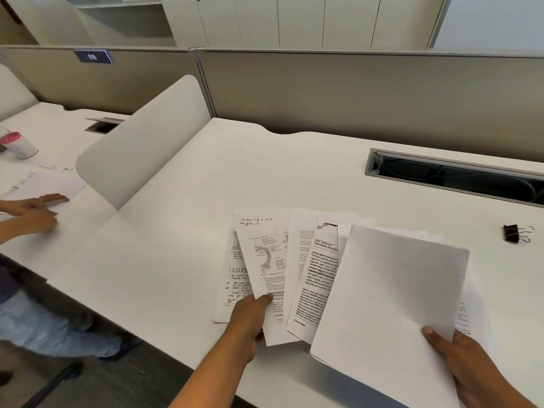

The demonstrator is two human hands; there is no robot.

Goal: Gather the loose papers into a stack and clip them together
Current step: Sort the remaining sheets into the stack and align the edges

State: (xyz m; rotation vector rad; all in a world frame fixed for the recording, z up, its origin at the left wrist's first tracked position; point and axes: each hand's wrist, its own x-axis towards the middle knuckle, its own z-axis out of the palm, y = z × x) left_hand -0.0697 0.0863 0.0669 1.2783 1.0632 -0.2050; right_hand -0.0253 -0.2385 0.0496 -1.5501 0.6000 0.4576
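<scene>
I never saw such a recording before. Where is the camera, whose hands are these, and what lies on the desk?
There is no machine here, only a person. The single picture comes from a camera worn on that person's head, looking down. The left hand pinches the printed sheets near their lower edge; the right hand holds a blank sheet on top. They are fanned out on the white desk, not yet stacked. A black binder clip lies apart at the right, untouched. The hands at the far left belong to another person at the next desk.
</scene>
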